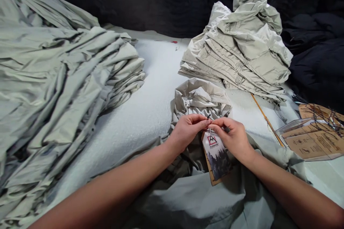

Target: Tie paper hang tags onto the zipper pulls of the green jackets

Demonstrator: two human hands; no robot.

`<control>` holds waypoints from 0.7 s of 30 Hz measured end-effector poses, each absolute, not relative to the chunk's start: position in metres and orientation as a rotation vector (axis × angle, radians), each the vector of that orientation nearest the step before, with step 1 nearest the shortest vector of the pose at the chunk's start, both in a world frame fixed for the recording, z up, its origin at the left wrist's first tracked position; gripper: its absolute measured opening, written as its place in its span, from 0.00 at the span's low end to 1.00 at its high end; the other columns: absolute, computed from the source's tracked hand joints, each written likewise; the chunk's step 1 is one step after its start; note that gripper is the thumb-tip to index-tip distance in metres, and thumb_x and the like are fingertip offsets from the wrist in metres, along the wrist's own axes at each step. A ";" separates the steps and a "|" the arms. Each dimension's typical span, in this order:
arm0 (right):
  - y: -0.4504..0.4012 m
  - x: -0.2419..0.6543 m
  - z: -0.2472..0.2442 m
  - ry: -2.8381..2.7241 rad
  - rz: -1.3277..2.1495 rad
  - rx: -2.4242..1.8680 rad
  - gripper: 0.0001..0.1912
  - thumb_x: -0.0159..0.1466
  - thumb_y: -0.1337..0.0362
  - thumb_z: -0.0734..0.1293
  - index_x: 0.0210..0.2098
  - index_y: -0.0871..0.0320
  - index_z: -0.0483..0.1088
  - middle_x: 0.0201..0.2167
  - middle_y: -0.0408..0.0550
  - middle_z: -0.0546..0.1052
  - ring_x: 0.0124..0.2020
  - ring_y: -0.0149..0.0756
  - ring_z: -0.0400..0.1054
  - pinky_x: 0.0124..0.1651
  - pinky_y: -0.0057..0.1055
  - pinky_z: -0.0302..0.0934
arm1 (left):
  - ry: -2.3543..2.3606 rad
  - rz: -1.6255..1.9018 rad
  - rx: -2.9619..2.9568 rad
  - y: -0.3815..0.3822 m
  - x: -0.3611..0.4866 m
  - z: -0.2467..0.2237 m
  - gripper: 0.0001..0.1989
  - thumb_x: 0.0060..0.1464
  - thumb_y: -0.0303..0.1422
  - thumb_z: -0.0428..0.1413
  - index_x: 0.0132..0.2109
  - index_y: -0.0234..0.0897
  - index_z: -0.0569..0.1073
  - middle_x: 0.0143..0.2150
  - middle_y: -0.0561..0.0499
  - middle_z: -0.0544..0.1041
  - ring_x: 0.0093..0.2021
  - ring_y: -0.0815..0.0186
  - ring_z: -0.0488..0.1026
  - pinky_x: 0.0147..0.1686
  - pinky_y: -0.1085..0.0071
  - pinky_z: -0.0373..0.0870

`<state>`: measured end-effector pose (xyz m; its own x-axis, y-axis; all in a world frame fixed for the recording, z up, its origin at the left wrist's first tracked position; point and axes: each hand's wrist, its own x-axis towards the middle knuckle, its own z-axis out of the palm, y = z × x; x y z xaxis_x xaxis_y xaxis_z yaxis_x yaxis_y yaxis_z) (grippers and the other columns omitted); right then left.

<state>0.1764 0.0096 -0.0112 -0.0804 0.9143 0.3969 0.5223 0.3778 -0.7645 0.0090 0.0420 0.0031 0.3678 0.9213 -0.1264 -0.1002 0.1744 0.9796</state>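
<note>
My left hand (186, 132) and my right hand (231, 139) meet above a pale grey-green jacket (188, 200), their fingertips pinching a thin black tag cord (209, 117). From that cord hangs a card swing tag (217, 157) with a kraft-brown back, printed with a red-and-white "Avalanche" logo and dark trees. The tag rests against the jacket. Its bunched hood or collar (200, 98) lies just beyond my hands. My fingers hide the cord's knot or fastening, if it has one.
Folded jackets form a high stack (242, 50) at back right and a larger pile (53, 78) at left, on a white padded table (150, 78). A clear plastic tray (314, 139) holds kraft tags and cords at right. A thin orange rod (267, 121) lies beside it.
</note>
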 end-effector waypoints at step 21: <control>0.012 0.184 0.001 -2.303 -0.452 -1.174 0.13 0.67 0.66 0.59 0.26 0.58 0.68 0.24 0.46 0.72 0.31 0.37 0.63 0.40 0.38 0.49 | 0.820 0.673 1.309 0.042 0.009 0.003 0.12 0.50 0.39 0.57 0.26 0.35 0.71 0.23 0.54 0.67 0.25 0.69 0.61 0.27 0.73 0.57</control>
<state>0.1843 0.0117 0.0008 -0.4948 0.6488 0.5781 0.8191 0.5703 0.0609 0.0089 0.0416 0.0033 0.5585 0.8180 -0.1378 0.0244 0.1498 0.9884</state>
